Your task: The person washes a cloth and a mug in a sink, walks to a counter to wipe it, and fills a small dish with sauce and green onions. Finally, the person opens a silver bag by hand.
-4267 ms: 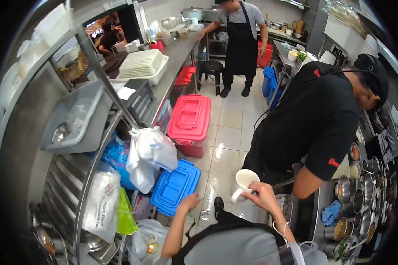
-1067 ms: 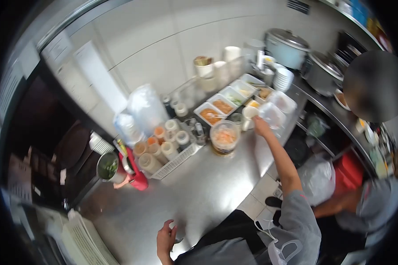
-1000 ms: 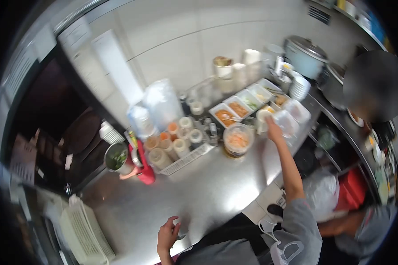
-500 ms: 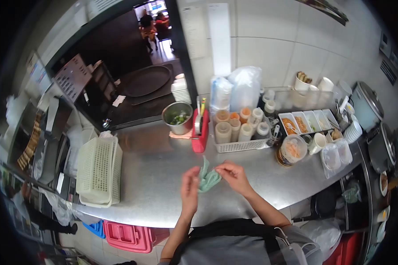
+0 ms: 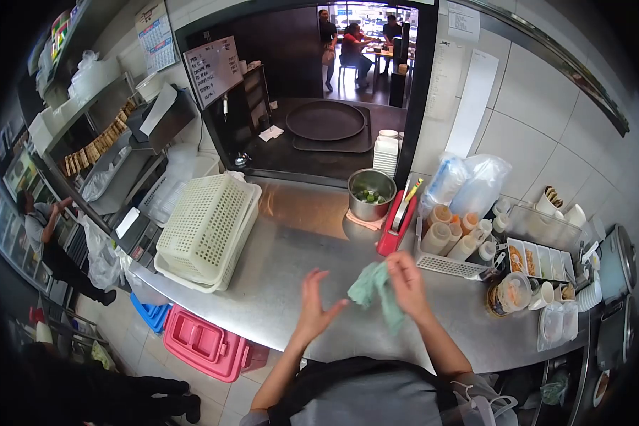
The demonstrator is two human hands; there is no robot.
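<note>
Hands over the steel surface (image 5: pixel 291 234), close to its near edge. Right hand (image 5: pixel 407 285) closed loosely around a green cloth (image 5: pixel 373 290); the cloth hangs bunched from the fingers, spilling toward the left hand. Left hand (image 5: pixel 313 307) empty, palm up and fingers spread wide, just beside the cloth, not clearly touching it. Beyond the right hand: red holder (image 5: pixel 395 226) and a metal bowl of greens (image 5: pixel 371 194). Further right of it, a white basket of squeeze bottles (image 5: pixel 453 246). Beyond the left hand, stacked cream plastic baskets (image 5: pixel 206 226).
</note>
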